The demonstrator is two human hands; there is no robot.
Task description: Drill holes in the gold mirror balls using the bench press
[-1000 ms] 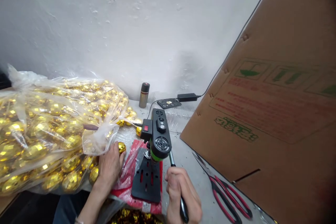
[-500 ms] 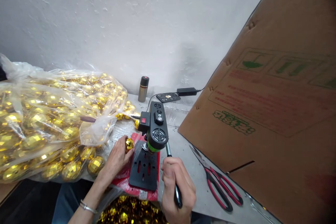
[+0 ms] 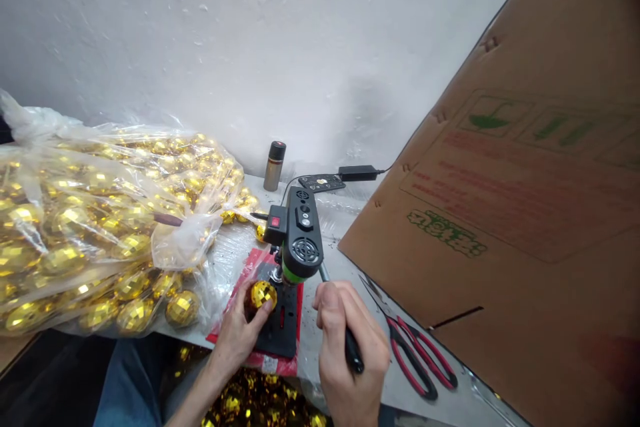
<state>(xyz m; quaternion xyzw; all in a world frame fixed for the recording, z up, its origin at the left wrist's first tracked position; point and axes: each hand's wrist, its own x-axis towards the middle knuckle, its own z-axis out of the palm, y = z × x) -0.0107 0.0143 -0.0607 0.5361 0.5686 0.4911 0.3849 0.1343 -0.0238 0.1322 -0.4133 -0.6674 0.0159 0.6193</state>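
Note:
Between the thumb and fingers of my left hand [image 3: 239,328] is a gold mirrored ball [image 3: 263,295], held over the slotted black base plate [image 3: 276,337] of a small bench drill press [image 3: 303,233]. The ball sits just in front of and beside the drill's lower end, whose tip is hidden. My right hand [image 3: 353,347] is closed around the black-gripped lever [image 3: 354,352] on the drill's right side. Under the base lies a red sheet [image 3: 253,263].
Clear bags of gold balls [image 3: 90,233] fill the left. More gold balls [image 3: 265,393] lie below the table edge. Red-handled scissors [image 3: 417,353] and a large cardboard box [image 3: 500,200] stand right. Behind are a bottle [image 3: 274,167], a phone [image 3: 323,183] and a power adapter [image 3: 358,173].
My left hand has carried the gold ball rightward and toward me, from beside the base to over it. My right hand has shifted slightly right with the lever, still gripping it.

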